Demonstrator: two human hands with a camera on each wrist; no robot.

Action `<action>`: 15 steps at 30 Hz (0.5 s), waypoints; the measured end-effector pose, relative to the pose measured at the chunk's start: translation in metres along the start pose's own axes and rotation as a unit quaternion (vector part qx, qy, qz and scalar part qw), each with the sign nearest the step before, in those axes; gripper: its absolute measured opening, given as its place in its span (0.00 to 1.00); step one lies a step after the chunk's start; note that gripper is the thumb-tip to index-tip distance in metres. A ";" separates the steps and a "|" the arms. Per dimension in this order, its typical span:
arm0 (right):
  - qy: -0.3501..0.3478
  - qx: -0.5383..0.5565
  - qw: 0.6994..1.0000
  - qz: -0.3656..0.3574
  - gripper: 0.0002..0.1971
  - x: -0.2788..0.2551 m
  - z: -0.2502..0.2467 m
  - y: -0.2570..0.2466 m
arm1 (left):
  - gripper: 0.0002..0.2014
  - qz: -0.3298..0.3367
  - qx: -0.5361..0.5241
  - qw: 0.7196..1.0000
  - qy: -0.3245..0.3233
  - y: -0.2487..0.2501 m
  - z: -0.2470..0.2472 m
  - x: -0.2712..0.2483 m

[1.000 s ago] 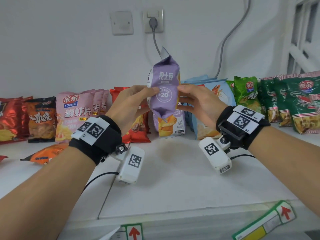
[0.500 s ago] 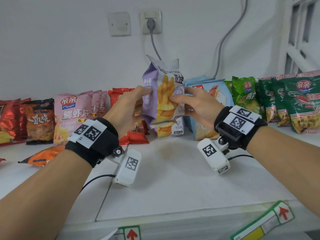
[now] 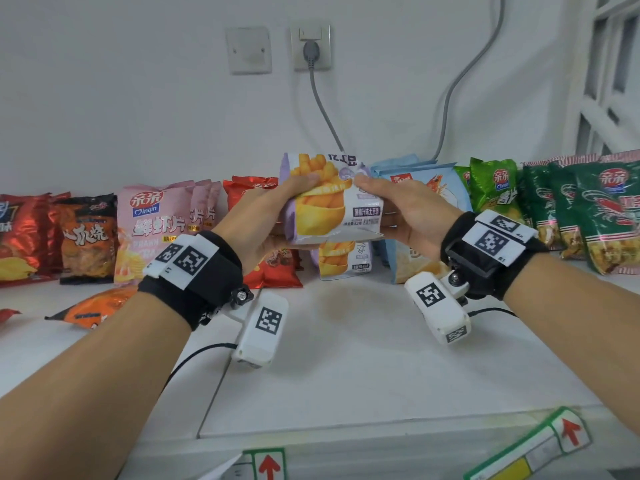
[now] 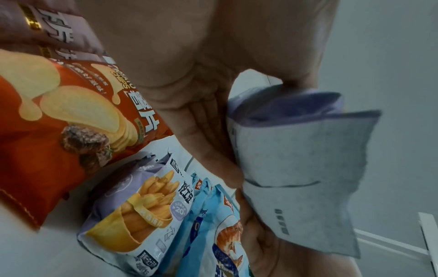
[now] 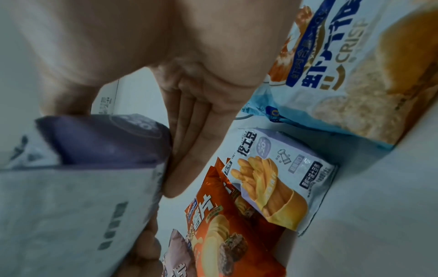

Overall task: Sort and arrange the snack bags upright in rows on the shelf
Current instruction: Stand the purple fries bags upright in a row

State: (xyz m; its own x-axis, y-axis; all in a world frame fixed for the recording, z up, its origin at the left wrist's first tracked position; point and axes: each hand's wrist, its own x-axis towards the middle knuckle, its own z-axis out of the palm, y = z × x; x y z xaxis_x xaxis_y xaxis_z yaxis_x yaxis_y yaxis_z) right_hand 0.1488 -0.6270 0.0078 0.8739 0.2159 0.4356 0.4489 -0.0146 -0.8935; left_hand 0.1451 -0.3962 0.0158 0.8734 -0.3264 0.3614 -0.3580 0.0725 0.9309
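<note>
A purple fries bag [image 3: 330, 206] is held up over the white shelf [image 3: 346, 358], its picture facing me. My left hand [image 3: 273, 209] grips its left side, thumb on the front. My right hand [image 3: 398, 209] grips its right side the same way. The left wrist view shows the bag's pale back [image 4: 303, 168] against my left fingers [image 4: 213, 135]; the right wrist view shows the purple bag [image 5: 99, 142] against my right fingers [image 5: 187, 150]. A second purple fries bag [image 3: 344, 259] stands upright directly behind and below it, between red bags [image 3: 277, 268] and light blue bags [image 3: 422, 202].
Along the wall stand rows of bags: dark red [image 3: 20, 237], orange-brown [image 3: 88, 240], pink [image 3: 156, 230], light green [image 3: 491, 192] and dark green [image 3: 602, 209]. An orange bag [image 3: 93, 306] lies flat at the left. A plugged cable [image 3: 318, 98] hangs from the wall socket.
Both hands turned the purple bag from edge-on to front-facing and lowered it toward the standing purple bag. The hands came down with it.
</note>
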 end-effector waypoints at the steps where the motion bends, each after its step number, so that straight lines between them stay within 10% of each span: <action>1: -0.001 0.004 1.000 0.007 0.24 0.000 0.000 0.000 | 0.13 -0.009 -0.001 1.000 -0.005 0.000 0.000 0.000; 10: 0.009 0.001 0.998 0.055 0.27 -0.002 -0.002 -0.001 | 0.31 -0.073 0.038 0.997 -0.008 -0.002 -0.006 0.001; 15: 0.018 -0.021 0.999 0.040 0.14 -0.001 -0.002 0.000 | 0.17 -0.046 0.050 0.998 0.003 -0.006 -0.005 0.005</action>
State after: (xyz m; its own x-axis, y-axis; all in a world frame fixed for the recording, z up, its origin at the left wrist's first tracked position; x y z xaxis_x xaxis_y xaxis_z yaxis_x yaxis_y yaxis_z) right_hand 0.1479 -0.6290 0.0074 0.9131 0.1779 0.3668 0.3837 -0.0713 -0.9207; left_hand 0.1528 -0.3936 0.0126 0.9063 -0.3215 0.2744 -0.3063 -0.0524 0.9505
